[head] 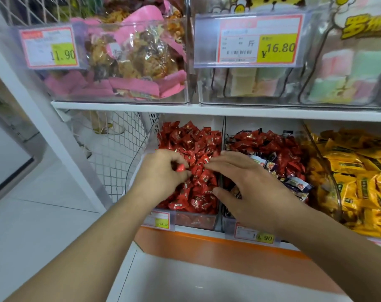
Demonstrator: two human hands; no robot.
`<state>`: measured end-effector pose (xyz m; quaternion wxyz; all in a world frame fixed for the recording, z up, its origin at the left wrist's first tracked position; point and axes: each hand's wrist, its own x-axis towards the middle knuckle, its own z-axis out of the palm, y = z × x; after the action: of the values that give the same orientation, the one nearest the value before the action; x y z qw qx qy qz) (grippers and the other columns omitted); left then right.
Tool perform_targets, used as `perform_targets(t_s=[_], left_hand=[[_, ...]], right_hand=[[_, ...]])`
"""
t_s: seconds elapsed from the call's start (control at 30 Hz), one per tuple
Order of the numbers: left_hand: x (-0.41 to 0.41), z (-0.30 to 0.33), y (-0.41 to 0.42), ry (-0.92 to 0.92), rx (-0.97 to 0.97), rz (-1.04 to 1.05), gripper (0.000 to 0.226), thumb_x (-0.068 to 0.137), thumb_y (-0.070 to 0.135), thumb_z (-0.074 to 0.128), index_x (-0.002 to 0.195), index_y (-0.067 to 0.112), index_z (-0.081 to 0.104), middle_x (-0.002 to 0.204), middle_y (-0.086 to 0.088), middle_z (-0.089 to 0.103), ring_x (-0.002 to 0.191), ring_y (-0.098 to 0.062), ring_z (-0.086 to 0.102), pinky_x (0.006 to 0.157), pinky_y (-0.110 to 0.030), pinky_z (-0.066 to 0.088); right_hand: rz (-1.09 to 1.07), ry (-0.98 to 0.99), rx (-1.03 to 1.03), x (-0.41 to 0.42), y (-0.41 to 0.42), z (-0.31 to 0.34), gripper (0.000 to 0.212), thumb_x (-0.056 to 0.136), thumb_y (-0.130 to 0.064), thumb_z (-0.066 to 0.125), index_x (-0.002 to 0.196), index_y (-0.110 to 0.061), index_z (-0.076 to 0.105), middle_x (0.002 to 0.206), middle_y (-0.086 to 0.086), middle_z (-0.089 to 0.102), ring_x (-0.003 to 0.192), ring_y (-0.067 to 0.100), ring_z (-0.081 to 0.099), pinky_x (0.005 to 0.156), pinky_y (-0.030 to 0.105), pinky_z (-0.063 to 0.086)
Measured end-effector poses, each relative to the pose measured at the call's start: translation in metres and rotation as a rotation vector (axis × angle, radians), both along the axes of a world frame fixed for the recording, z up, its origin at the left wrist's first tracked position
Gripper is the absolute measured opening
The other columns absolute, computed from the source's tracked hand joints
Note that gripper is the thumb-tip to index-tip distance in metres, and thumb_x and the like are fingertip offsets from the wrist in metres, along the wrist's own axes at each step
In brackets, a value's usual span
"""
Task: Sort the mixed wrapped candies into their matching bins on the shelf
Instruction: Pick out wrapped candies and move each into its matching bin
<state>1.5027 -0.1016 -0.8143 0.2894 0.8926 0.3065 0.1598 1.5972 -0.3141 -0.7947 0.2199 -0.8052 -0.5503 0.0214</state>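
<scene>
Red candy pinched in my left hand over its matching red bin | right hand spread flat, fingers apart, holding nothing, straddling the divider toward the mixed bin

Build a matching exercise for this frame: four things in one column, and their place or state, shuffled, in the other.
Things:
1. left hand
2. right hand
3. yellow packets
4. pink packs

Places or states:
A. fill the lower bin farthest right
B. fingers spread, across the divider between the two red-candy bins
C. in the upper left clear bin
D. pinches a red candy over the all-red bin

Pairs: 1-D, 2-B, 3-A, 4-C
</scene>
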Motion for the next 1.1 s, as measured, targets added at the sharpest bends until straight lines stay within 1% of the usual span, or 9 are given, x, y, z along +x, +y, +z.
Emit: perform_targets(t_s=[0.2,0.3,0.37,0.43,0.53,0.63,0.83,0.93,1.1], left_hand=[[-0.012,0.015,0.005,-0.146,-0.119,0.049,0.011,0.084,0.031,0.085,0.089,0.035,0.076,0.084,0.011,0.071,0.071,-0.012,0.066,0.049,-0.018,0.045],[-0.015,0.012,0.008,-0.056,-0.022,0.022,0.013,0.09,0.029,0.078,0.096,0.04,0.073,0.091,0.012,0.072,0.069,-0.012,0.069,0.052,-0.026,0.052],[-0.013,0.008,0.007,0.038,0.083,-0.012,0.014,0.092,0.028,0.075,0.1,0.039,0.072,0.095,0.013,0.069,0.066,-0.006,0.063,0.051,-0.02,0.045],[-0.009,0.004,0.002,0.068,0.196,-0.109,0.018,0.092,0.028,0.075,0.108,0.036,0.073,0.109,0.014,0.065,0.086,-0.004,0.06,0.074,-0.015,0.044],[0.003,-0.008,-0.007,0.12,0.235,-0.346,0.047,0.087,0.051,0.075,0.131,0.037,0.066,0.139,0.017,0.054,0.129,-0.007,0.05,0.112,-0.027,0.039],[0.01,-0.019,-0.015,0.323,0.172,-0.464,0.07,0.077,0.069,0.072,0.141,0.046,0.055,0.159,0.016,0.035,0.144,-0.011,0.037,0.12,-0.042,0.034],[0.008,-0.019,-0.009,0.298,0.249,-0.371,0.025,0.081,0.045,0.084,0.104,0.04,0.076,0.122,0.018,0.063,0.109,-0.009,0.06,0.096,-0.036,0.053],[0.005,-0.018,-0.004,0.295,0.225,-0.285,0.023,0.077,0.046,0.086,0.096,0.042,0.075,0.103,0.015,0.069,0.095,-0.012,0.064,0.086,-0.036,0.057],[-0.001,-0.012,0.003,0.262,0.248,-0.154,0.017,0.081,0.044,0.084,0.096,0.041,0.075,0.099,0.009,0.069,0.091,-0.015,0.065,0.082,-0.032,0.056]], right_hand=[[-0.014,0.019,-0.031,0.002,0.0,0.004,0.056,0.103,-0.045,0.055,0.156,-0.038,0.037,0.161,-0.023,0.03,0.152,-0.005,0.004,0.113,0.007,-0.005],[-0.019,0.027,-0.049,0.002,-0.001,0.006,0.058,0.103,-0.046,0.055,0.157,-0.037,0.036,0.163,-0.023,0.027,0.151,-0.007,0.002,0.109,0.005,-0.008],[-0.022,0.023,-0.047,0.002,-0.001,0.006,0.058,0.103,-0.047,0.055,0.157,-0.037,0.036,0.163,-0.023,0.028,0.151,-0.006,0.003,0.111,0.006,-0.007],[-0.024,0.02,-0.037,0.002,-0.001,0.007,0.059,0.102,-0.047,0.056,0.157,-0.036,0.037,0.163,-0.022,0.029,0.152,-0.006,0.005,0.115,0.01,-0.003],[-0.019,0.015,-0.027,0.001,-0.001,0.006,0.059,0.102,-0.046,0.056,0.157,-0.035,0.037,0.163,-0.021,0.031,0.152,-0.006,0.007,0.121,0.016,0.003],[-0.021,0.016,-0.022,0.002,-0.001,0.004,0.059,0.101,-0.045,0.057,0.156,-0.035,0.039,0.161,-0.022,0.034,0.152,-0.007,0.008,0.118,0.011,0.001],[-0.024,0.023,-0.045,0.003,-0.001,0.005,0.059,0.101,-0.048,0.057,0.156,-0.036,0.039,0.163,-0.023,0.03,0.152,-0.008,0.007,0.11,0.005,-0.005],[-0.027,0.029,-0.042,0.003,-0.002,0.005,0.059,0.101,-0.048,0.057,0.156,-0.035,0.04,0.163,-0.023,0.03,0.153,-0.007,0.007,0.114,0.009,-0.002],[-0.023,0.033,-0.043,0.003,-0.003,0.007,0.058,0.102,-0.048,0.057,0.156,-0.036,0.039,0.163,-0.024,0.029,0.152,-0.007,0.007,0.116,0.011,-0.001]])
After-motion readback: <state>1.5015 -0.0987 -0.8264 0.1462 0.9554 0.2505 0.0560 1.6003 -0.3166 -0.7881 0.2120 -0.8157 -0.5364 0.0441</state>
